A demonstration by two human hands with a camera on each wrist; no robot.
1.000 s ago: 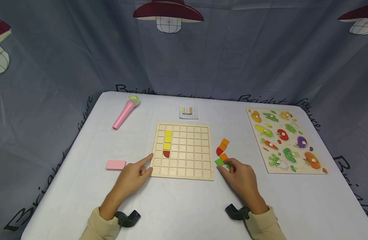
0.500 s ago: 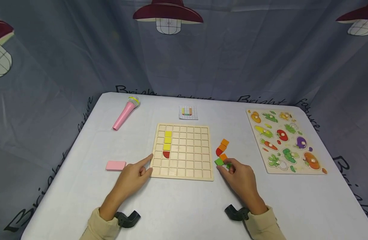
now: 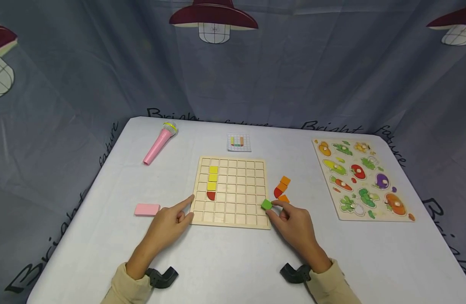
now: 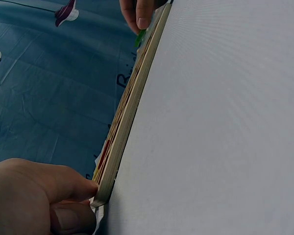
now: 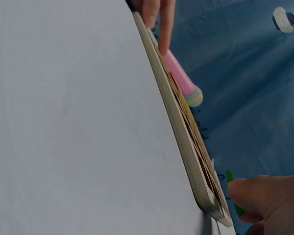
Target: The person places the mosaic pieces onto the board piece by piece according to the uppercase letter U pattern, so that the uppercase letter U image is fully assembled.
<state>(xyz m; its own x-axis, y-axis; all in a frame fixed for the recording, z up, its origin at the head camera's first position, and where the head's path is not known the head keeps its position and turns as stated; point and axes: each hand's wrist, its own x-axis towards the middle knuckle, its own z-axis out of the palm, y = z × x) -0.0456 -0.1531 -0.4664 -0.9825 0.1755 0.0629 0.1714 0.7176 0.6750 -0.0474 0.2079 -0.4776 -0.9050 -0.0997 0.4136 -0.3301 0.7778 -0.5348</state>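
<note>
In the head view my left hand (image 3: 167,226) touches the left edge of a wooden grid board (image 3: 229,207) with straight index finger and thumb. Three yellow tiles (image 3: 212,177) stand in one column of the board, with a red rounded tile (image 3: 211,196) below them. My right hand (image 3: 295,226) pinches a green square tile (image 3: 266,204) between thumb and index finger at the board's right edge; in the right wrist view the green tile (image 5: 230,176) stands on edge. Right of the board lie orange tiles (image 3: 285,180) and another red rounded tile (image 3: 278,192).
A small pattern card (image 3: 238,142) lies behind the board. A pink toy microphone (image 3: 158,144) is at the back left, and a pink block (image 3: 147,209) lies by my left hand. On the right is a vegetable puzzle board (image 3: 363,179). A printed curtain (image 3: 293,76) hangs behind the table.
My right hand has moved left from the loose tiles to the board's right edge with the green tile. Two green pieces showed earlier; one shows now. The left hand stays put.
</note>
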